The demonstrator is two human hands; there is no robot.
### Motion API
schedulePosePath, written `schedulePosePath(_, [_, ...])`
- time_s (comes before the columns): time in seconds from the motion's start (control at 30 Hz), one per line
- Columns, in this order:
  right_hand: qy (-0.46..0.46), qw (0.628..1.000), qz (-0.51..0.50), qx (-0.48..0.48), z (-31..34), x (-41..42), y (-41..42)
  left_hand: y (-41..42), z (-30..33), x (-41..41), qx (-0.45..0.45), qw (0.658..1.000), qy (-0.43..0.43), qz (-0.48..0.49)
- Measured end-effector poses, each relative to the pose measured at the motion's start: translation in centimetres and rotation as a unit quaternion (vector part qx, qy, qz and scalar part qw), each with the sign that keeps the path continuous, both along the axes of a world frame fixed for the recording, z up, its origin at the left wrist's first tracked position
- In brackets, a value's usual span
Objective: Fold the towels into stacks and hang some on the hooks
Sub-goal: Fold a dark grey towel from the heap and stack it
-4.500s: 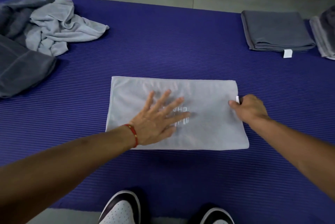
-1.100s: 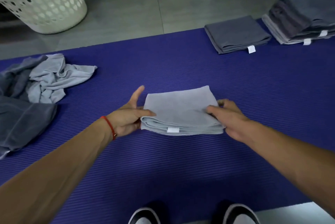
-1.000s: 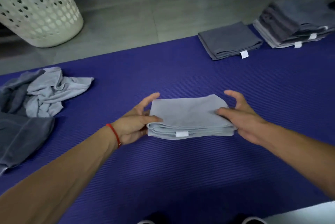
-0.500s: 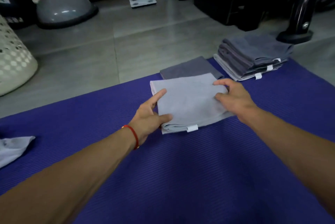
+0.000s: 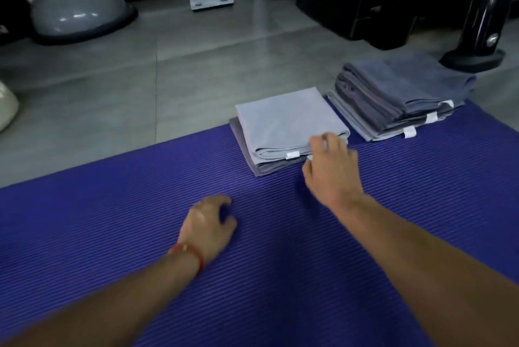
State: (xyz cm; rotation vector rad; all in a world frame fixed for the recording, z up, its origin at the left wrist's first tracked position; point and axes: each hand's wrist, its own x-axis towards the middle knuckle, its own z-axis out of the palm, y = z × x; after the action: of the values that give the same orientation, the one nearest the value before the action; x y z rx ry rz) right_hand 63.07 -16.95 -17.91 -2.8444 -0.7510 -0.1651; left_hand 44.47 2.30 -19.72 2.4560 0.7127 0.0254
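Note:
A folded light grey towel (image 5: 286,121) lies on top of a folded darker grey towel (image 5: 269,168) at the far edge of the purple mat (image 5: 112,220). My right hand (image 5: 330,172) sits at the front right corner of this small stack, fingertips touching the light towel's edge, fingers loosely bent. My left hand (image 5: 209,224) hovers low over the mat well short of the stack, fingers loosely curled and holding nothing. To the right stands a taller stack of dark grey folded towels (image 5: 398,96).
Beyond the mat is grey tiled floor with a grey half-dome balance trainer (image 5: 78,9), a flat scale (image 5: 212,0) and black gym equipment (image 5: 477,23) at the right. A sliver of the white laundry basket (image 5: 7,106) shows at the left edge.
Both hands carried the folded light towel away and to the right and set it on the dark folded towel. My left hand has let go and drawn back; the view has swung right.

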Motion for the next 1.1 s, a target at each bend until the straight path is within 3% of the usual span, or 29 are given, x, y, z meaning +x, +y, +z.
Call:
schedulePosePath(0.07, [0.003, 0.997, 0.074, -0.019, -3.5, -5.1, -1.2, -0.6, -3.1, -6.9, 0.137, 0.976, 0.023, -0.171])
schedulePosePath(0.1, [0.017, 0.992, 0.119, -0.033, -5.0, -7.5, -1.7, -0.9, -3.8, -9.9, 0.165, 0.962, 0.039, -0.212])
schedulePosePath(0.27, [0.086, 0.934, 0.330, -0.105, -6.5, -14.9, -2.9, 0.1, -3.0, -21.2, 0.310, 0.889, 0.099, -0.322])
schedulePosePath(0.37, [0.110, 0.891, 0.412, -0.158, -4.2, -16.8, -1.6, 2.1, -0.9, -26.0, 0.339, 0.856, 0.118, -0.373])
schedulePosePath(0.53, [0.176, 0.814, 0.479, -0.277, -0.1, -24.1, 1.9, 4.2, 0.2, -33.9, 0.310, 0.886, 0.168, -0.300])
schedulePosePath(0.67, [0.184, 0.719, 0.558, -0.371, 2.2, -30.2, 5.3, 6.6, 0.7, -40.4, 0.196, 0.953, 0.199, -0.116])
schedulePosePath(0.77, [0.173, 0.668, 0.607, -0.395, 3.1, -34.6, 9.9, 9.7, 0.2, -45.3, 0.157, 0.963, 0.217, 0.004])
schedulePosePath(0.87, [0.176, 0.689, 0.605, -0.358, 2.0, -40.9, 16.1, 14.2, 0.5, -49.7, 0.171, 0.948, 0.236, 0.124])
schedulePosePath(0.97, [0.256, 0.745, 0.541, -0.296, 0.8, -48.3, 21.3, 19.6, 1.1, -52.8, 0.217, 0.915, 0.244, 0.237])
schedulePosePath(1.1, [0.287, 0.791, 0.461, -0.281, 0.4, -54.1, 24.2, 27.0, 2.0, -55.6, 0.201, 0.887, 0.276, 0.311])
